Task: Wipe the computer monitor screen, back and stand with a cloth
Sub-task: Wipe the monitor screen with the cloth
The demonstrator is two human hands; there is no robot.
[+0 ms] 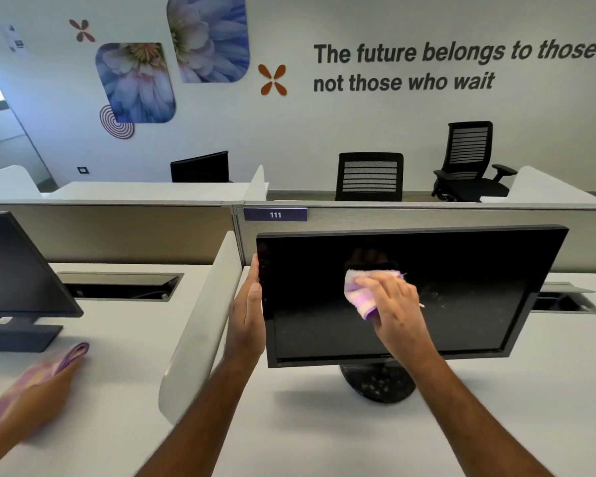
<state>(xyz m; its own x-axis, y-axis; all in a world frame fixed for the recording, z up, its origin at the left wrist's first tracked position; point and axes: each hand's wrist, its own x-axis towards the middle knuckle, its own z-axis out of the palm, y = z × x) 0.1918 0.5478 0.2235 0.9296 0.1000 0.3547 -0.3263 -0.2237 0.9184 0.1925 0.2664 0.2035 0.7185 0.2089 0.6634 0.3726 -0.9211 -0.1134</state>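
Note:
A black monitor (461, 287) stands on a round dusty stand (379, 382) on the white desk (324, 435). My left hand (246, 315) lies flat with straight fingers against the monitor's left edge. My right hand (391, 304) presses a purple and white cloth (356, 292) onto the middle of the dark screen, fingers spread over it. Faint smears show on the glass to the right of the cloth.
A curved white divider (200, 325) separates this desk from the left one, where another person's hand (38, 397) moves a purple cloth (71, 356) near a second monitor (14, 270). Cable hatches (565, 301) sit behind. Office chairs (369, 177) stand beyond the partition.

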